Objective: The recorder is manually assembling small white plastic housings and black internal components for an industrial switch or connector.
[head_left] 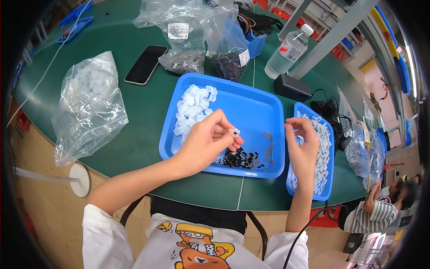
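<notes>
My left hand [210, 134] is over the larger blue tray [215, 80], pinching a small translucent plastic piece [234, 132] with a dark spot in its middle. Frosted white plastic pieces [192, 107] are heaped in this tray's left part. Below my left hand lie small black parts [242, 159], partly hidden by it, and a few grey strips [268, 148] lie at the tray's right. My right hand [305, 145] is at the left rim of a narrower blue tray [329, 190] full of translucent pieces [321, 154]. Its thumb and forefinger meet; anything between them is too small to make out.
A clear bag of white pieces [92, 98] and a phone [146, 65] lie to the left. Bags of dark parts [183, 60], a water bottle [289, 51] and a black box [292, 86] stand beyond the trays. Cables and bags [358, 143] lie far right, near another person [374, 213].
</notes>
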The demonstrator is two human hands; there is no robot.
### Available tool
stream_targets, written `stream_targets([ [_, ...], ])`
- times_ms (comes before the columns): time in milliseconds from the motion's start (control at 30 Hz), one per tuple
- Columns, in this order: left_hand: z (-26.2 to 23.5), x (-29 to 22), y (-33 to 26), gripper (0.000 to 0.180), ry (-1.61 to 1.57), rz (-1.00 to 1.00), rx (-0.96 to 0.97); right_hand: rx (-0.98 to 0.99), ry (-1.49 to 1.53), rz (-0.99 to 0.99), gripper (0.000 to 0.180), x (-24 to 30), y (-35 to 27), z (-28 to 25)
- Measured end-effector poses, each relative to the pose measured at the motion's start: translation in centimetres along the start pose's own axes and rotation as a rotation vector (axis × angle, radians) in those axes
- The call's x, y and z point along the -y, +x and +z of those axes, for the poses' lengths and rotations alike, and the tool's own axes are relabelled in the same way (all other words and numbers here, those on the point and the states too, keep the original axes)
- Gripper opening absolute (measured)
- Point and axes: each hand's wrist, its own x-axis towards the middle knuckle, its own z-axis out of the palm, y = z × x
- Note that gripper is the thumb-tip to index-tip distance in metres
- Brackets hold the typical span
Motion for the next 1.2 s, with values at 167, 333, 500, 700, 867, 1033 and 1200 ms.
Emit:
stream_targets([
  [167, 0.0, -0.6, -0.1, 0.011, -0.024, -0.010, -0.010, 0.185, -0.395, -0.168, 0.014, -1.6, -0.3, 0.2],
  [333, -0.3, -0.4, -0.2, 0.011, -0.027, 0.033, 0.016, 0.188, -0.473, -0.310, 0.016, -1.9, -0.3, 1.2],
  [500, 0.0, -0.5, 0.1, 0.009, -0.108, 0.049, 0.056, 0.192, -0.595, -0.371, 0.017, -1.7, -0.8, 2.0],
  [700, 0.0, -0.5, 0.1, 0.009, -0.131, -0.003, 0.103, 0.220, -0.647, -0.370, 0.010, -1.9, -0.8, 2.1],
  [867, -0.2, -0.3, 0.3, 0.015, -0.163, -0.059, 0.121, 0.220, -0.598, -0.355, 0.007, -1.8, -0.8, 2.2],
  [1033, -0.3, 0.0, 0.3, 0.019, -0.183, -0.072, 0.114, 0.214, -0.198, -0.166, 0.007, -0.5, -0.7, 2.2],
  [1200, -0.3, -0.7, 0.4, 0.020, -0.165, -0.158, 0.103, 0.283, 0.274, 0.039, 0.008, -0.1, -0.8, 1.9],
])
